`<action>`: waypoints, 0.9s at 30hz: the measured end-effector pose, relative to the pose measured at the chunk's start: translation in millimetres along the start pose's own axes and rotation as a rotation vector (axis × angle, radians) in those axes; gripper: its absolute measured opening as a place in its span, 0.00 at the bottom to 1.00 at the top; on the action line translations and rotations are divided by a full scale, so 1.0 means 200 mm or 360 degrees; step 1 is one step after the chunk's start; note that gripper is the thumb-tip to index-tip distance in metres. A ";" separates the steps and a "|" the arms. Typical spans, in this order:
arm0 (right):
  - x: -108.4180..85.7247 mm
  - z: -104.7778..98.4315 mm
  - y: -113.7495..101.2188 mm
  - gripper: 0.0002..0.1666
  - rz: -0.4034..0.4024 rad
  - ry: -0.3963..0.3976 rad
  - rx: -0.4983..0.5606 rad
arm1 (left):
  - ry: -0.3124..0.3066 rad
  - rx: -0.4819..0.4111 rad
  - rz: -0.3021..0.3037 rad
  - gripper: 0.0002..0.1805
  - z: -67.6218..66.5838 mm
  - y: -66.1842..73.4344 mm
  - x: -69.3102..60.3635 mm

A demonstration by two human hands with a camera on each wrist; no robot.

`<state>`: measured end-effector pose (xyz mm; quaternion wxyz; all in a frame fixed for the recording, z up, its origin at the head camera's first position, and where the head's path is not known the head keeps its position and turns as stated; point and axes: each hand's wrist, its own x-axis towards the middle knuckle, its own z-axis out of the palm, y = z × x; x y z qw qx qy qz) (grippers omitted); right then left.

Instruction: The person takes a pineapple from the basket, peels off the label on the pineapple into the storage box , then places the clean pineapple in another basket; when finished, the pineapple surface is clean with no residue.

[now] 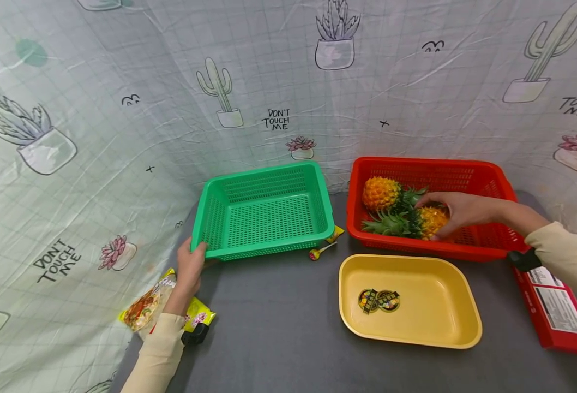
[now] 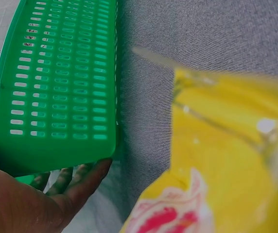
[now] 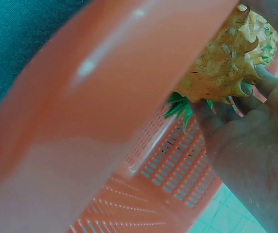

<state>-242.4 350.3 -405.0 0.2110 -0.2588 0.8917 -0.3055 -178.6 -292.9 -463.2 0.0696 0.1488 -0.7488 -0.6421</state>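
My left hand (image 1: 190,267) grips the near left corner of a green plastic basket (image 1: 269,252), thumb at the rim. In the left wrist view, its fingers (image 2: 83,187) curl around the end wall of the basket. Inside a red basket (image 1: 401,244), my right hand (image 1: 457,210) holds a small pineapple (image 1: 432,219), fingers and thumb on opposite sides. The right wrist view shows the fingers against the knobbly yellow fruit (image 3: 221,68), partly hidden by the basket wall. A second pineapple (image 1: 380,194) lies behind it on the left, leaves towards the right.
A yellow tray (image 1: 411,339) with a printed label stands before the red basket. A lollipop (image 1: 315,254) and a small yellow packet (image 1: 336,233) lie between the baskets. Yellow food packets (image 1: 146,305) sit near my left forearm; a red box (image 1: 558,311) lies at the right. Patterned sheeting rises behind.
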 end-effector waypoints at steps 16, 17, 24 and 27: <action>-0.06 -0.02 -0.06 0.38 -0.0021 0.0213 -0.0130 | 0.0085 0.0500 0.0226 0.32 -0.02 0.02 0.00; -0.06 -0.02 -0.07 0.36 -0.0026 0.0262 -0.0147 | 0.0120 0.0580 0.0307 0.34 -0.02 0.02 -0.01; -0.11 -0.03 -0.15 0.27 -0.0127 0.0669 -0.0349 | 0.0192 0.0978 0.0923 0.38 0.01 0.08 -0.04; -0.12 -0.02 -0.19 0.28 -0.0155 0.0776 -0.0396 | 0.0136 0.1062 0.1189 0.40 0.05 0.12 -0.06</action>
